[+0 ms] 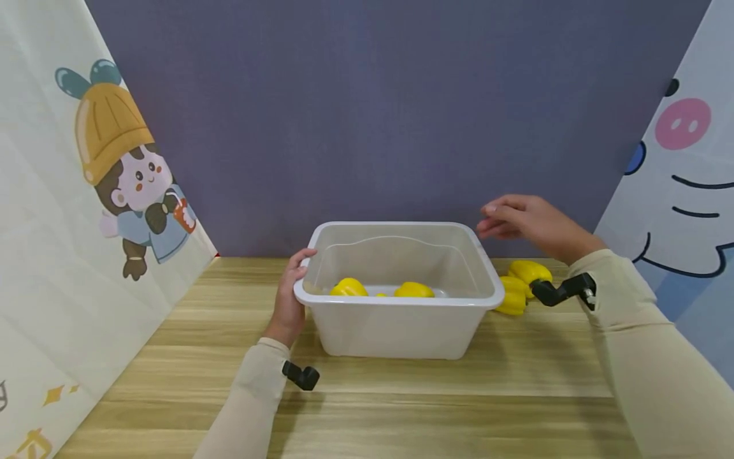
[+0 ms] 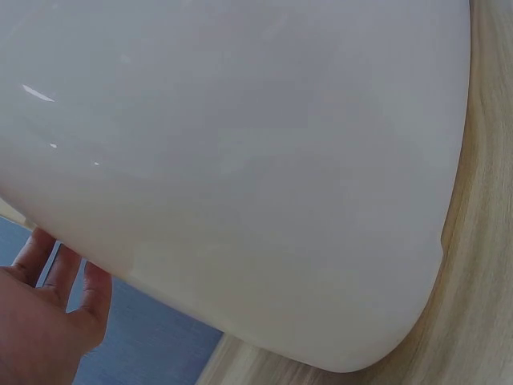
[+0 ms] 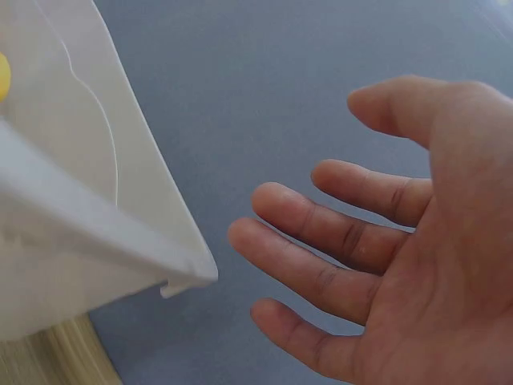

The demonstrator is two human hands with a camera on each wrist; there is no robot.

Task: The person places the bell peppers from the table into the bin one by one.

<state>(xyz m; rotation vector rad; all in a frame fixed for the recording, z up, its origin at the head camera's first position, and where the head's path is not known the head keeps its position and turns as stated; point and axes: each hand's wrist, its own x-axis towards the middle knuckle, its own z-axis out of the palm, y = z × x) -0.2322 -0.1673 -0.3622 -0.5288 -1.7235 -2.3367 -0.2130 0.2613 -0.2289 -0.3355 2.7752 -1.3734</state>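
A whitish plastic bin (image 1: 395,328) stands on the table with yellow bell peppers (image 1: 414,290) inside. My left hand (image 1: 288,303) rests against the bin's left end, its fingers at the rim. In the left wrist view the fingertips (image 2: 98,277) touch the outer wall, slightly bent; the thumb is hidden there. Past the bin's right rim my right hand (image 1: 527,220) hangs in the air, fingers loosely bent and apart. Nothing lies in its palm in the right wrist view. Below it, beside the bin, lie more yellow bell peppers (image 1: 529,271), partly covered by the wrist camera and bin.
The wood-grain table (image 1: 367,421) runs up to a blue-grey panel (image 1: 390,115) close behind the bin. White printed sheets (image 1: 46,210) stand on both sides, one with a cartoon child, the other with a pig snout (image 1: 682,124). Small black cameras (image 1: 301,376) sit on both wrists.
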